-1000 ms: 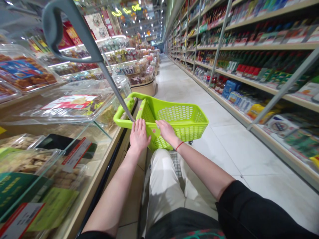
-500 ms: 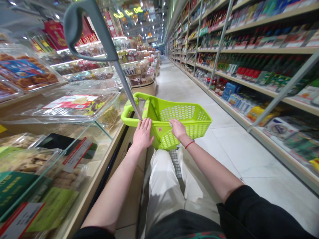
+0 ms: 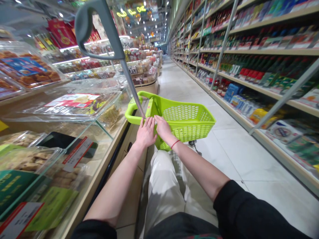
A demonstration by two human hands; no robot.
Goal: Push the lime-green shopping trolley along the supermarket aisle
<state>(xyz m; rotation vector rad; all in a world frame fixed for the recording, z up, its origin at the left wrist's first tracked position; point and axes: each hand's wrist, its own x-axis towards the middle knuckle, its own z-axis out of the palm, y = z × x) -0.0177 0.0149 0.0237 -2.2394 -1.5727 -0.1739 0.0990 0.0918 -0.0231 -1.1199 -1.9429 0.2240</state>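
A lime-green plastic shopping basket [image 3: 184,112] with perforated walls stands in front of my knees. From its left end a metal pole rises to a grey pull handle [image 3: 99,33]. My left hand [image 3: 146,132] lies on the near rim by the foot of the pole, fingers stretched out. Right beside it, my right hand [image 3: 163,128], with a red string at the wrist, is closed at the rim. A bit of something white shows at its fingertips, too small to name; the fingers partly hide it.
On the left runs a glass-edged display counter [image 3: 104,131] with clear packs of snacks [image 3: 82,101] and price tags [image 3: 78,152]. Shelves [image 3: 264,51] of bottles and boxes line the right side. A tiled aisle floor [image 3: 224,146] stretches ahead between them.
My right hand has slid left along the basket rim, up to my left hand. The basket and its handle sit slightly further right in view. My left hand stays on the rim.
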